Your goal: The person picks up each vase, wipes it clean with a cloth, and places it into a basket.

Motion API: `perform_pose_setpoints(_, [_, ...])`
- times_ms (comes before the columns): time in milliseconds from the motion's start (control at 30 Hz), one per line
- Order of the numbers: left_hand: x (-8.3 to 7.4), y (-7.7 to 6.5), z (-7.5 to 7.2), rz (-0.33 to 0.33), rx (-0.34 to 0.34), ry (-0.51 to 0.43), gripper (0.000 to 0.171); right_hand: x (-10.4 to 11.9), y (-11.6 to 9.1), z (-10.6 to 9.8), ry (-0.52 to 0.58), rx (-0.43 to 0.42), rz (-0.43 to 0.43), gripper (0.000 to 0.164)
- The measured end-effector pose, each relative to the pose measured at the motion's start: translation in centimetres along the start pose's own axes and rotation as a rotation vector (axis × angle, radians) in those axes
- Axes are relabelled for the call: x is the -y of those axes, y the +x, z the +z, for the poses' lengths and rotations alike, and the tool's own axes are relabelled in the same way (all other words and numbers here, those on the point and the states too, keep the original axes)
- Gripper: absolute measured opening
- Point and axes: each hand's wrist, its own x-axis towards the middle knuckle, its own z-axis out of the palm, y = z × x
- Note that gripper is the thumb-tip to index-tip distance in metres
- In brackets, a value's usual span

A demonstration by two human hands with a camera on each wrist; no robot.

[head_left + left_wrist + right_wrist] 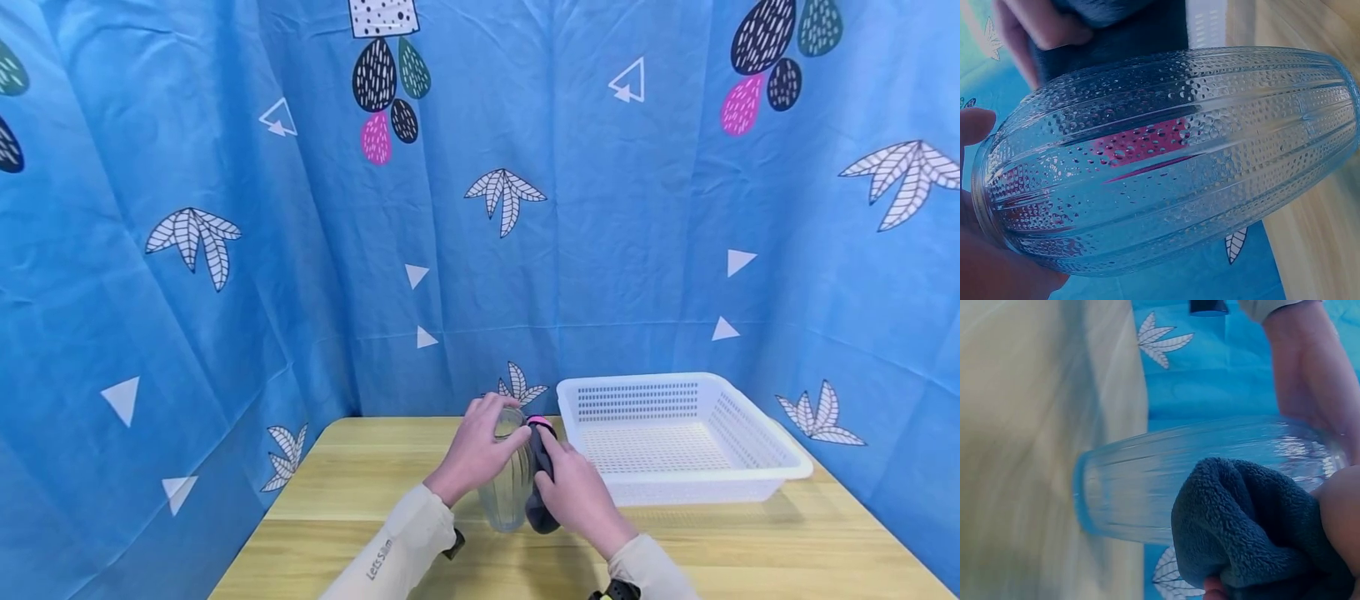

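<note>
A clear ribbed glass vase [501, 498] stands roughly upright near the middle of the table, its dimpled pattern [1166, 162] plain in the left wrist view. Around its mouth curl the fingers and thumb of my left hand [480, 446]. Just to the right, my right hand [583, 493] grips a dark grey fluffy cloth [1235, 519] against the side of the glass. Some pink shows at the top of the cloth in the head view. Whether the vase's base touches the table is hard to tell.
A white perforated plastic basket [693, 487] sits on the wooden table [352, 475], right of my hands. Blue patterned curtain [480, 275] hangs behind the table and along both sides.
</note>
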Motion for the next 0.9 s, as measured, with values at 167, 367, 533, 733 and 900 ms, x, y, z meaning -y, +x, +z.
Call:
perform_pose_setpoints(167, [0.4, -0.1, 0.0, 0.003, 0.008, 0.010, 0.042, -0.8, -0.3, 1.3, 0.016, 0.090, 0.022, 0.064])
perform_pose_setpoints(367, [0.3, -0.3, -0.1, 0.000, -0.002, -0.009, 0.036, -1.8, -0.8, 2.6, 0.032, 0.227, 0.018, 0.063])
perform_pose_setpoints(533, [0.3, -0.2, -0.1, -0.013, -0.008, -0.015, 0.036, -2.2, -0.7, 2.9, 0.032, 0.280, 0.022, 0.063])
perform_pose_setpoints(733, [0.2, -0.1, -0.1, -0.069, 0.005, -0.037, 0.041, -2.0, -0.7, 2.3, 0.078, 0.244, 0.036, 0.060])
perform_pose_setpoints(900, [-0.1, -0.1, -0.5, -0.071, 0.015, -0.030, 0.046, -1.0, -0.6, 0.5, 0.087, 0.179, 0.023, 0.056])
